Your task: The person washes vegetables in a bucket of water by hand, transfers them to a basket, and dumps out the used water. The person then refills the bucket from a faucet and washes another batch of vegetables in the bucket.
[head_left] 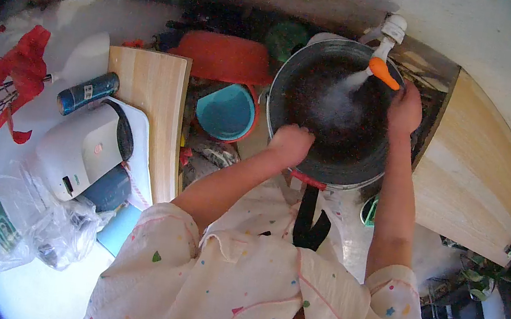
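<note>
A large dark bucket (289, 109) stands below a white tap (386, 41), and water (342, 100) streams from it into the bucket. At the bucket's right rim, my right hand (406, 112) is closed, its fingers at the tip of the orange tap handle (384, 73). My left hand (292, 145) is curled over the near left part of the bucket; its fingertips are turned away and anything in them is hidden. The bucket's bail has a red grip (308, 180), hanging on the near side.
Left of the bucket are a red basin (221, 57) and a blue-lined bowl (226, 111). A wooden panel (144, 111) borders a white surface holding a white appliance (83, 152), a dark can (87, 93) and plastic bags (31, 219). Another wooden panel (473, 170) is at right.
</note>
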`<state>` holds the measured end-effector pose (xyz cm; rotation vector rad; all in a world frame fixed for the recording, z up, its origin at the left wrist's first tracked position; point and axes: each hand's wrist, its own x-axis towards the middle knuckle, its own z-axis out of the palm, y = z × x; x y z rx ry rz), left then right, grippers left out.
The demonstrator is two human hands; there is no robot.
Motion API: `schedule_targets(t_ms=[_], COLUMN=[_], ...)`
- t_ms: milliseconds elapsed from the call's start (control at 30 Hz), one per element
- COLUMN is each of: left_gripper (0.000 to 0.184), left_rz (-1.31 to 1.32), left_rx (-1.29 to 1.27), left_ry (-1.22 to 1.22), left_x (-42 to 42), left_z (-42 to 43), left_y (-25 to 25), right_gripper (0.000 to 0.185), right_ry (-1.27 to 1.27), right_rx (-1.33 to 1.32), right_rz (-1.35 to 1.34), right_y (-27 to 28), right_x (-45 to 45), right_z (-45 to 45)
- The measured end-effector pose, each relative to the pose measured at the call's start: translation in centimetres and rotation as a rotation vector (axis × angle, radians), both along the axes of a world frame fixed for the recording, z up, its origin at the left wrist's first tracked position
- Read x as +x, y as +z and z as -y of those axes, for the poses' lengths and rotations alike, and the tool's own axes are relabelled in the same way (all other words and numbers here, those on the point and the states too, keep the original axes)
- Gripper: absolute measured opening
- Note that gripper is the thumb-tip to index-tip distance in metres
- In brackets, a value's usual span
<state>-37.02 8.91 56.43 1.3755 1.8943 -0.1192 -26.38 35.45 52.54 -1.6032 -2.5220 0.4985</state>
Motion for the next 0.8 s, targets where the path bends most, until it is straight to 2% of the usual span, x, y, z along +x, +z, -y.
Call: schedule_targets(t_ms=[133, 200, 333, 400, 533, 633, 700, 800], left_gripper=[0.018, 0.016, 0.016, 0.020, 0.024, 0.022, 0.019, 0.016], left_rz=[-0.002, -0.017, -0.012, 0.057, 0.162, 0.236, 0.180, 0.164], left_rx=[0.061, 0.031, 0.124, 0.143, 0.116, 0.057, 0.199, 0.139], left_ry=[0.008, -0.011, 0.000, -0.051, -0.104, -0.092, 0.062, 0.074], left_x=[-0.3, 0.0, 0.1, 0.3, 0.0, -0.4, -0.2, -0.2], left_z=[-0.2, -0.2, 0.6, 0.9, 1.1, 1.0, 1.6, 1.7], left_y=[0.1, 0.1, -0.3, -0.4, 0.8, 0.6, -0.4, -0.5], right_gripper=[0.030, 0.030, 0.030, 0.030, 0.030, 0.027, 0.024, 0.021], right_ry=[0.034, -0.041, -0.013, 0.065, 0.056, 0.078, 0.010, -0.007], right_rx=[-0.031, -0.118, -0.079, -0.014, -0.026, 0.001, -0.012, -0.024], right_rz=[-0.052, 0.064, 0.035, -0.011, -0.013, -0.077, -0.081, -0.097], right_y=[0.3, 1.0, 1.1, 0.8, 0.6, 1.3, 2.5, 2.2], right_x=[-0.1, -0.3, 0.0, 0.5, 1.1, 0.9, 0.5, 0.8], right_z=[-0.6, -0.6, -0.3, -0.5, -0.6, -0.2, 0.8, 1.3])
